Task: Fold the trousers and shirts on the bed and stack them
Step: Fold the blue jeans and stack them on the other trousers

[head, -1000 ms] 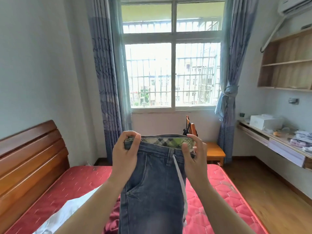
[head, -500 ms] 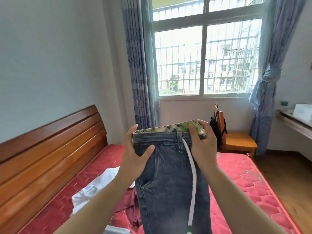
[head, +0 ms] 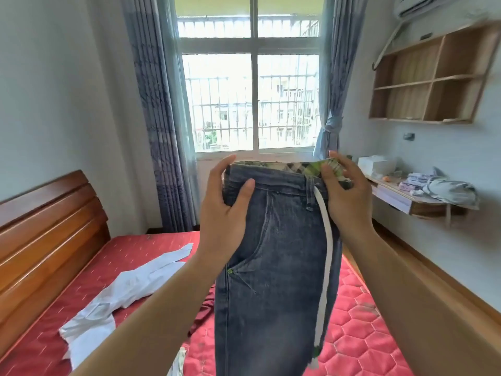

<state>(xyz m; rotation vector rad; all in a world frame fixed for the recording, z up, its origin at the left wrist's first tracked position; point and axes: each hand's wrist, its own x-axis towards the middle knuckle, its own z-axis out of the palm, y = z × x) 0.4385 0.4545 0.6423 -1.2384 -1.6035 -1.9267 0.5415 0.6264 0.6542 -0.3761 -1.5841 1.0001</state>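
I hold a pair of blue jeans (head: 273, 267) upright in front of me by the waistband, which has a green plaid lining. My left hand (head: 225, 213) grips the left end of the waistband and my right hand (head: 344, 194) grips the right end. A white drawstring hangs down the front of the jeans. The legs hang over the red mattress (head: 360, 321). A crumpled white shirt (head: 122, 289) lies on the mattress to the left. Part of a dark red garment (head: 203, 313) shows behind my left forearm.
A wooden headboard (head: 46, 234) runs along the left. The window with blue curtains (head: 162, 126) is straight ahead. On the right stands a wall desk (head: 417, 196) with boxes and cloth, under wooden shelves (head: 428, 85). Wooden floor lies right of the bed.
The view has swung back to the right, bringing the desk and shelves into sight. My hands have spread further apart along the waistband, still holding the jeans up.
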